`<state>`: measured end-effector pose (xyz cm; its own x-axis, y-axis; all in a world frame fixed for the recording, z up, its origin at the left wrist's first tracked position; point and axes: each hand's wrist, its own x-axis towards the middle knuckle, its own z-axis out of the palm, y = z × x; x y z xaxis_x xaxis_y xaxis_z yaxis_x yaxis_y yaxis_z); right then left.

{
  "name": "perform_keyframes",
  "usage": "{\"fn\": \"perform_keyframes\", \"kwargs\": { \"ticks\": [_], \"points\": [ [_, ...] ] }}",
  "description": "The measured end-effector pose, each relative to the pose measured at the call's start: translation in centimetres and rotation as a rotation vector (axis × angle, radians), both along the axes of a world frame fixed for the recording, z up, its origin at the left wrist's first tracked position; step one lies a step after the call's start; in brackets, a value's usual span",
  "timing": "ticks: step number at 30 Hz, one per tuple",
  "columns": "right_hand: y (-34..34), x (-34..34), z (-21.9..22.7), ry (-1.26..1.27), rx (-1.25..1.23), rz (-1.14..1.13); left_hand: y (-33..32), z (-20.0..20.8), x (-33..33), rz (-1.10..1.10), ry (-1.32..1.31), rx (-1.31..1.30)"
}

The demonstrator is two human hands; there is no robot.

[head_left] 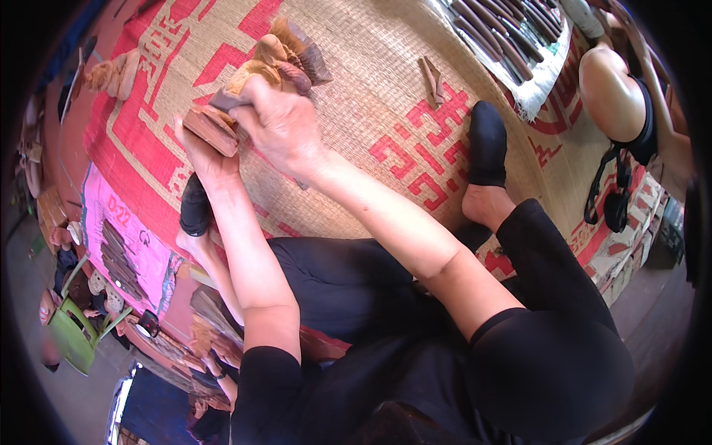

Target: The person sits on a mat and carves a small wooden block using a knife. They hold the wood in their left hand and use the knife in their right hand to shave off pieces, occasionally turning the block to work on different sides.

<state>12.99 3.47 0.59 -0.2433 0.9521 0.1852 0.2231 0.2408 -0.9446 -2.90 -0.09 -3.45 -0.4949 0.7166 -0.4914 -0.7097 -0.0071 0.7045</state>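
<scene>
Red-patterned mat (356, 81) below. Wood carving (270, 52), upper left, long axis slanting toward upper right; left hand (213, 165) clamped on lower end; right hand (285, 127) curled, grip unclear.

Bare forearms (382, 211) extended, right hand (280, 122) curled — left hand (210, 162) just beside

Room over mat (356, 81), foot (487, 144) at right

- Left hand (216, 169) supports a carved wooden piece (259, 72); right hand (285, 126) curls over it.
- Beneath, a woven mat (356, 81) with red patterns.
- Upper right, dark-handled tools (498, 37).
- Lower left, a green chair (72, 334).
</scene>
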Motion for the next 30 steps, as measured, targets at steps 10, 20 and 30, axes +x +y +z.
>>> {"fn": "perform_keyframes", "kwargs": {
  "ticks": [10, 20, 30],
  "points": [
    [-3.4, 2.2, -1.9, -0.112, -0.071, 0.104, -0.6, -1.3, -0.8, -0.030, -0.156, 0.141],
    [-4.5, 1.6, -4.1, -0.430, -0.090, 0.389, -0.5, -1.5, -0.6, -0.092, -0.265, 0.310],
    [-1.9, -0.6, -1.9, -0.244, 0.121, 0.179, -0.7, -2.1, -1.8, -0.192, -0.106, 0.256]
  ]
}}
